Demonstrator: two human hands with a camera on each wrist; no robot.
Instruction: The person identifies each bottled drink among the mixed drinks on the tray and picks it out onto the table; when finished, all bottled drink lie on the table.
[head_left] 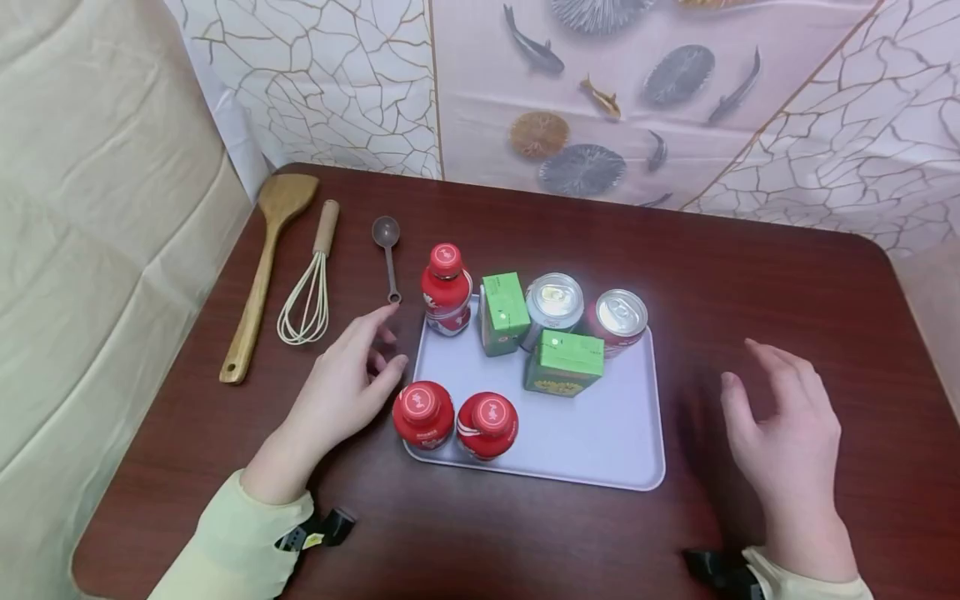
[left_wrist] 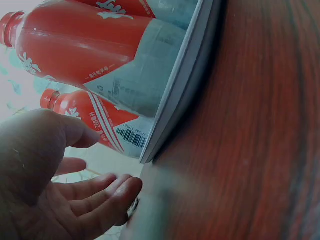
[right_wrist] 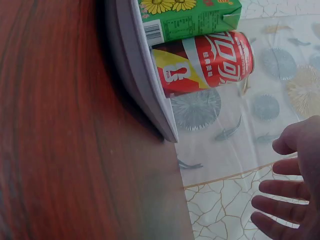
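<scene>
My left hand (head_left: 341,379) hovers by the left edge of a pale tray (head_left: 577,450), fingers loosely bent and holding nothing. Nearest to it are a red bottle (head_left: 423,415) at the tray's front left corner and another red bottle (head_left: 447,292) at the back left. A third red bottle (head_left: 487,425) stands beside the front one. To the right of the tray, apart from it, my right hand (head_left: 787,425) is held with relaxed fingers and nothing in them. Also on the tray are two green drink cartons (head_left: 566,362), a silver-topped white can (head_left: 553,304) and a red cola can (right_wrist: 210,62).
Left of the tray, a wooden spatula (head_left: 262,275), a whisk (head_left: 307,287) and a dark measuring spoon (head_left: 387,250) lie on the dark wooden table (head_left: 750,275). A patterned cloth (head_left: 600,108) hangs behind the table, and a beige padded surface (head_left: 97,208) rises at the left.
</scene>
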